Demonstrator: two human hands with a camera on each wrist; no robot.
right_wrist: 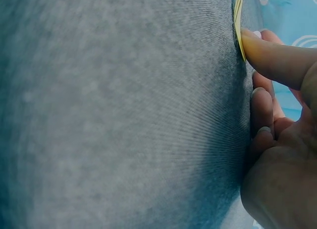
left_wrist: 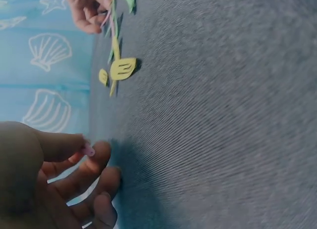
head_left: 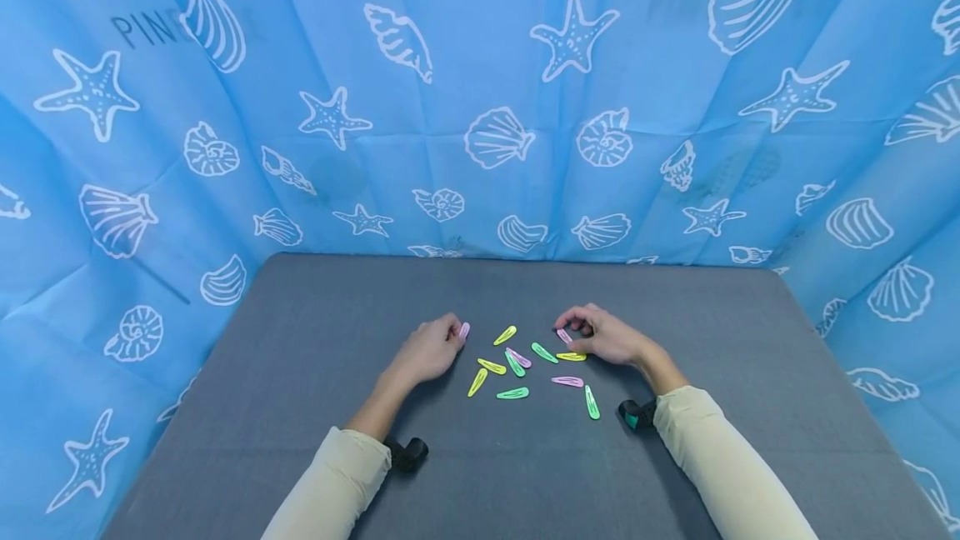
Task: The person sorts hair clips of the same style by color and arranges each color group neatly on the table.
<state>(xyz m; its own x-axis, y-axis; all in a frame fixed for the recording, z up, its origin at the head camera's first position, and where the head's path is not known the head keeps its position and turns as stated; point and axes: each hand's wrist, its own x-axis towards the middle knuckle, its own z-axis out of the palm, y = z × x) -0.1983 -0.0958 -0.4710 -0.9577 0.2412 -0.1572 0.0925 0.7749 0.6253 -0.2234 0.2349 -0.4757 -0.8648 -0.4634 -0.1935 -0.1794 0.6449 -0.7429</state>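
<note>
My left hand (head_left: 429, 348) pinches a pink snap hair clip (head_left: 464, 331) between thumb and index finger, left of the scattered clips. The end of that clip (left_wrist: 88, 150) pokes out at the fingertips in the left wrist view. Across the group, my right hand (head_left: 611, 338) has its thumb and index finger around another pink hair clip (head_left: 564, 336), low over the table. Right by that thumb lies a yellow hair clip (head_left: 572, 356), which overlaps the thumb tip in the right wrist view (right_wrist: 239, 31). A green hair clip (head_left: 543, 352) lies just left of it.
Several more clips lie loose on the grey table (head_left: 300, 407) between the hands, among them a yellow clip (head_left: 505, 335), a green clip (head_left: 592, 402) and a pink clip (head_left: 567, 381). One pink clip (head_left: 518, 358) overlaps a green one. Behind the table hangs a blue shell-patterned curtain (head_left: 450, 90).
</note>
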